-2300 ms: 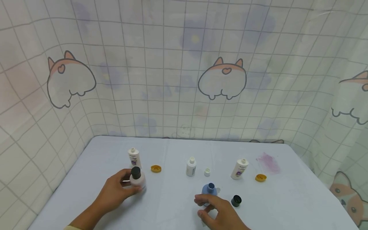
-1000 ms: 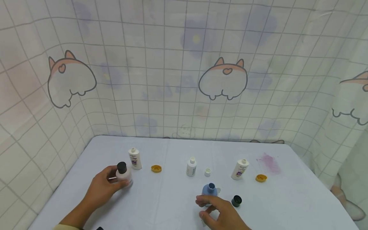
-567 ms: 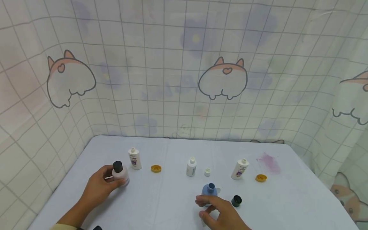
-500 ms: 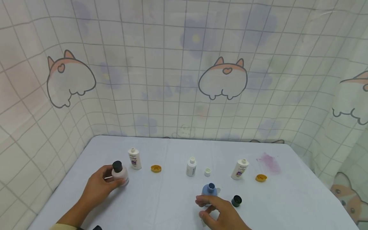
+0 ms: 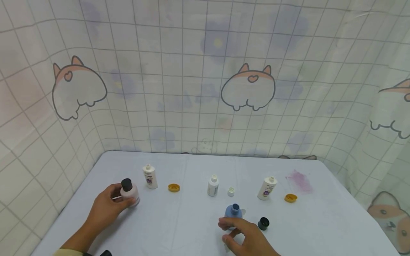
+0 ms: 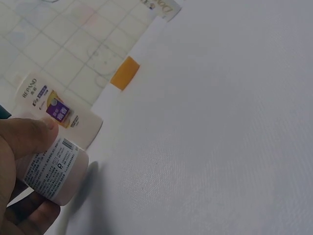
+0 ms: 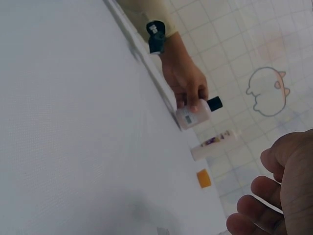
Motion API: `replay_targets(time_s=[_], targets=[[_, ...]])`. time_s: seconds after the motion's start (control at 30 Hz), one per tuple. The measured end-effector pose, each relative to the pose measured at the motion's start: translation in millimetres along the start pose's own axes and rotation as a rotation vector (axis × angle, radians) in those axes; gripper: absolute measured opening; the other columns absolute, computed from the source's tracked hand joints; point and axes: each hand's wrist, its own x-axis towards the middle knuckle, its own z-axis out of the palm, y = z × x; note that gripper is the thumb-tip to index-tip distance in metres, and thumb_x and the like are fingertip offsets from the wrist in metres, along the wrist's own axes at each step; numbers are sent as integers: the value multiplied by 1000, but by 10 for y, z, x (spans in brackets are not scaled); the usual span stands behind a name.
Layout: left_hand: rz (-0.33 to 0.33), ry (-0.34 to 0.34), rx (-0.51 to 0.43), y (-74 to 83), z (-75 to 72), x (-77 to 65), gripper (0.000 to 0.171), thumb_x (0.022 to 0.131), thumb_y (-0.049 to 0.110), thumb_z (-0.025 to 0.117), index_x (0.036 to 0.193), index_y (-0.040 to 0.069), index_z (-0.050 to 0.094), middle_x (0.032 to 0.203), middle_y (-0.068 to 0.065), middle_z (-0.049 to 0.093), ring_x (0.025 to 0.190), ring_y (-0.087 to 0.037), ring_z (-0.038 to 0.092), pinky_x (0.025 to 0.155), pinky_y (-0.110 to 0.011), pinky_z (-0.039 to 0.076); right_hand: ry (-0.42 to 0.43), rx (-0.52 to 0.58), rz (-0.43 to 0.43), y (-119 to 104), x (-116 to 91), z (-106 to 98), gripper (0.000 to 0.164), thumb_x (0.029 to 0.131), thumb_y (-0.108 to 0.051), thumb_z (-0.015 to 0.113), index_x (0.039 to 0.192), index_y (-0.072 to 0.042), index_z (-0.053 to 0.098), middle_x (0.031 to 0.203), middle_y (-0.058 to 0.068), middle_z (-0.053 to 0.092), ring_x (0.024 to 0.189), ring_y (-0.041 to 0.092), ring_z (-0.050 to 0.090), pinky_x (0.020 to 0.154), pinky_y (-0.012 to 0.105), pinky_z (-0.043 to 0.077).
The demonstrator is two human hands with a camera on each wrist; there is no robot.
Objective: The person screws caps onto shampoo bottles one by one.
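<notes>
My left hand (image 5: 107, 206) grips a pale pink bottle (image 5: 130, 195) with a black cap at the left of the table, thumb across its front. In the left wrist view the bottle's printed label (image 6: 51, 166) faces the camera. It stands upright close over the table, a shadow beside it. My right hand (image 5: 245, 234) is at the front centre with fingers loosely bent and nothing between them. Its fingers overlap the lower part of an uncapped blue bottle (image 5: 233, 211) in the head view. To their right lies a black cap (image 5: 263, 223).
A white table (image 5: 192, 227) carries an uncapped white bottle (image 5: 150, 176) near the left hand, another white bottle (image 5: 213, 186) mid-table and a third white bottle (image 5: 267, 188). Two yellow caps (image 5: 174, 187) and a small white cap (image 5: 231, 192) lie among them. A patterned curtain (image 5: 192, 89) stands behind.
My left hand has moved left with the pink bottle, away from in front of the left white bottle. The right hand has hardly moved.
</notes>
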Motion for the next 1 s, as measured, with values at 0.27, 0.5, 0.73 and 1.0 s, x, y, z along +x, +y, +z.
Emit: replay_targets(time_s=[0.27, 0.5, 0.73, 1.0], targets=[[-19, 2, 28, -55, 3, 13, 89, 69, 53, 77, 131, -1, 44, 123, -25, 53, 106, -34, 58, 79, -28, 54, 2, -5, -9, -5, -5, 3, 35, 89, -37, 63, 123, -31, 55, 113, -7, 62, 89, 7, 58, 74, 21, 52], [-17, 9, 14, -75, 8, 16, 89, 69, 52, 78, 131, -2, 44, 121, -25, 53, 108, -35, 57, 81, -28, 53, 15, -16, -23, 4, -31, 14, 35, 90, -37, 63, 123, -32, 55, 114, -8, 61, 90, 8, 58, 76, 22, 52], [2, 30, 7, -97, 10, 14, 86, 70, 50, 78, 129, -2, 45, 119, -24, 55, 107, -34, 58, 80, -25, 53, 12, -14, 4, 10, -22, 23, 36, 90, -37, 63, 124, -30, 56, 113, -8, 61, 90, 9, 58, 76, 22, 52], [30, 21, -45, -128, 6, 4, 87, 71, 47, 79, 132, -2, 41, 122, -24, 52, 108, -35, 57, 79, -23, 53, 8, -31, -60, 25, -4, -2, 37, 90, -36, 62, 125, -25, 55, 115, -5, 62, 88, 8, 59, 75, 22, 52]])
